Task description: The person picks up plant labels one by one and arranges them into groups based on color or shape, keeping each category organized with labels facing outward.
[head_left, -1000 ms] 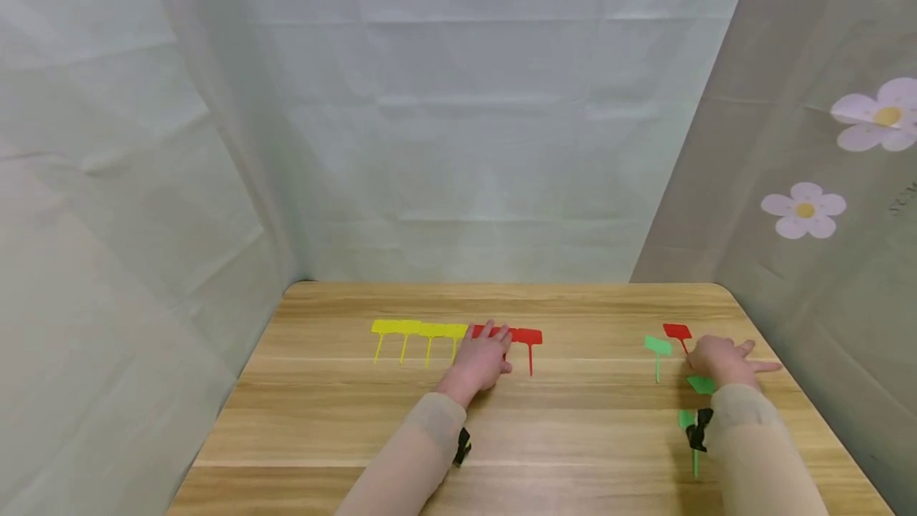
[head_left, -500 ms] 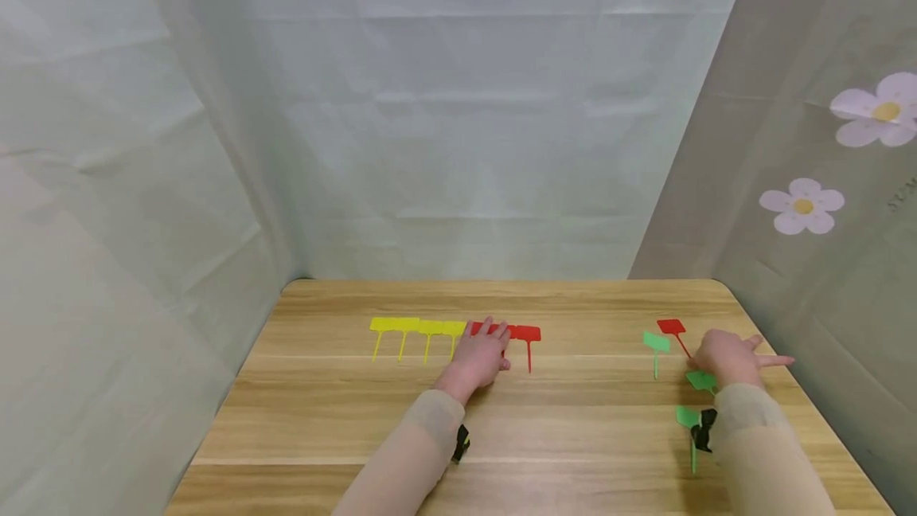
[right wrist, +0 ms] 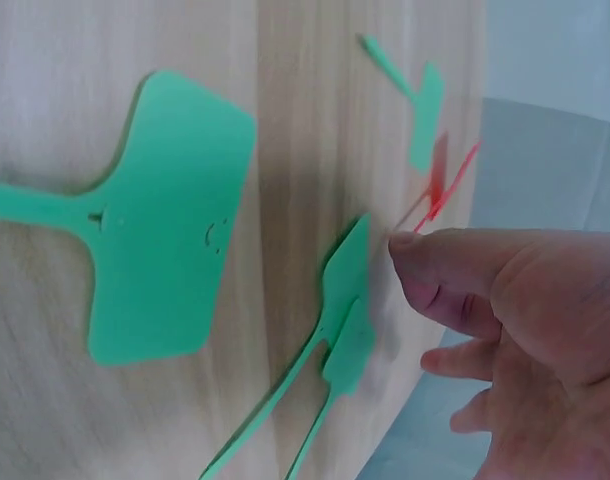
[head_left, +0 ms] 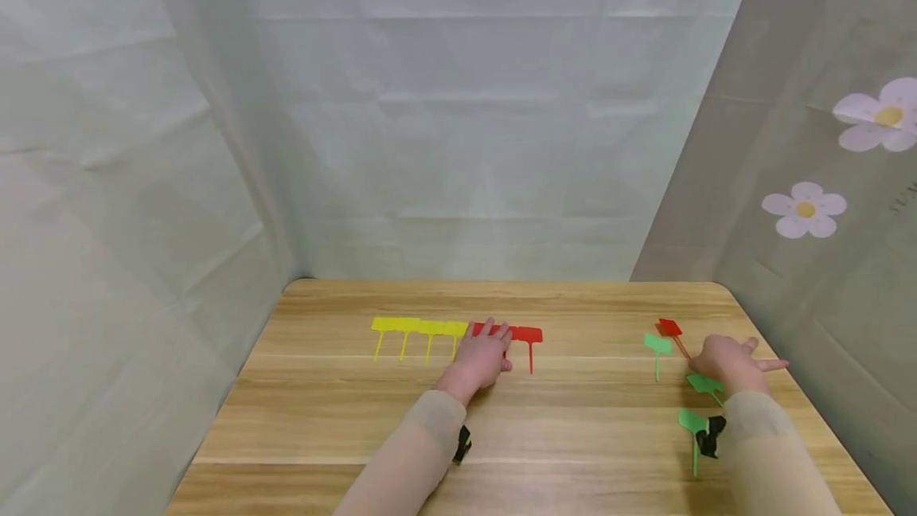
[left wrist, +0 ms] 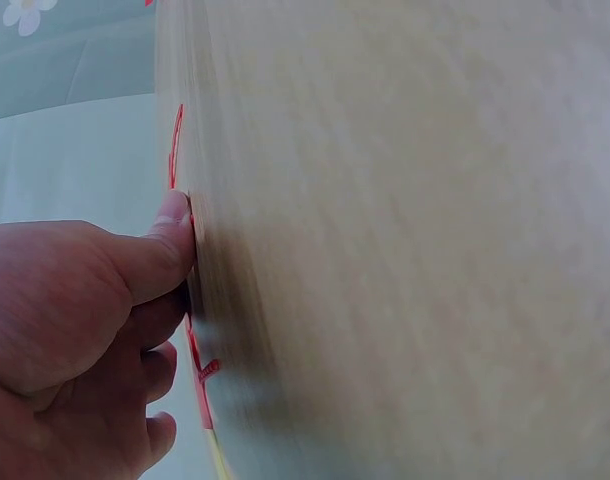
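My left hand (head_left: 481,358) rests on a row of flat plastic plant labels, fingers spread over the red labels (head_left: 528,334) and partly hiding them. Left of it, several yellow labels (head_left: 396,325) continue the row edge to edge, stems toward me. In the left wrist view the thumb (left wrist: 170,235) lies against the thin red edge of the row. At the right side, my right hand (head_left: 727,361) pinches the stem of a red label (head_left: 670,328) between thumb and forefinger, other fingers stretched out. That label's head points away to the left.
Green plant labels lie around the right hand: one (head_left: 657,343) to its left, others (head_left: 705,383) just in front, and one (head_left: 692,420) near the black wrist strap (head_left: 712,436). The wooden table (head_left: 322,420) meets cloth walls at the back and sides.
The red label in my right hand has turned, its head now narrower and tilted, with the stem in the fingertips. My right forearm has shifted slightly right, uncovering more green label. My left hand stays put.
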`<state>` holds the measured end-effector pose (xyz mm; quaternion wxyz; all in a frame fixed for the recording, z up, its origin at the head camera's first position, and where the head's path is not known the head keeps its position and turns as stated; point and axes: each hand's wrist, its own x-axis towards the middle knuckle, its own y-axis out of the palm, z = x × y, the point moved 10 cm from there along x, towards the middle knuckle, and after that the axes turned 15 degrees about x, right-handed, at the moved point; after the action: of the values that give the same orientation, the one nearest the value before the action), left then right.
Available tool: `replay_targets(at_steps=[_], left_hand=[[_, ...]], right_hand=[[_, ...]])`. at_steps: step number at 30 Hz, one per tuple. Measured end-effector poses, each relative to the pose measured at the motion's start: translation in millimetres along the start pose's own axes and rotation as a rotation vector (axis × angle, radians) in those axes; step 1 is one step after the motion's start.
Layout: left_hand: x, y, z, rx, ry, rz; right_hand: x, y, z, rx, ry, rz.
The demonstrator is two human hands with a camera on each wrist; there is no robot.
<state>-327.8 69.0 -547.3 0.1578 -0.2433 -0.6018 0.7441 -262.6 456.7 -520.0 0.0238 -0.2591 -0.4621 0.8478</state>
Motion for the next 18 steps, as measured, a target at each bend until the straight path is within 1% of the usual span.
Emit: replay_targets(at_steps=[2, 4, 8, 10, 13, 15, 18], left_hand=[[0.0, 0.2, -1.5, 0.001, 0.005, -0.002], [0.2, 0.4, -2.0, 0.004, 0.007, -0.002], [0.5, 1.2, -1.0, 0.013, 0.009, -0.004], [0.4, 1.6, -0.3, 0.011, 0.011, -0.005], [0.2, 1.8, 0.1, 0.01, 0.015, -0.007], [-0.1, 1.0, 0.2, 0.004, 0.017, -0.009], [-0.1, -0.5, 0.1, -0.006, 0.019, -0.013]], right_hand=[[-4.4, -2, 3, 0.01, -0.018, -0.022], [-9.2, -3, 11, 0.01, -0.049, -0.05], [-23.9, 5, 40, 0.019, -0.081, -0.109], [-33.9, 15, 60, 0.029, -0.092, -0.141], [-48.7, 38, 96, 0.021, -0.146, -0.169], [-56.5, 55, 117, 0.009, -0.17, -0.176], [-60.0, 80, 138, -0.007, -0.167, -0.164]])
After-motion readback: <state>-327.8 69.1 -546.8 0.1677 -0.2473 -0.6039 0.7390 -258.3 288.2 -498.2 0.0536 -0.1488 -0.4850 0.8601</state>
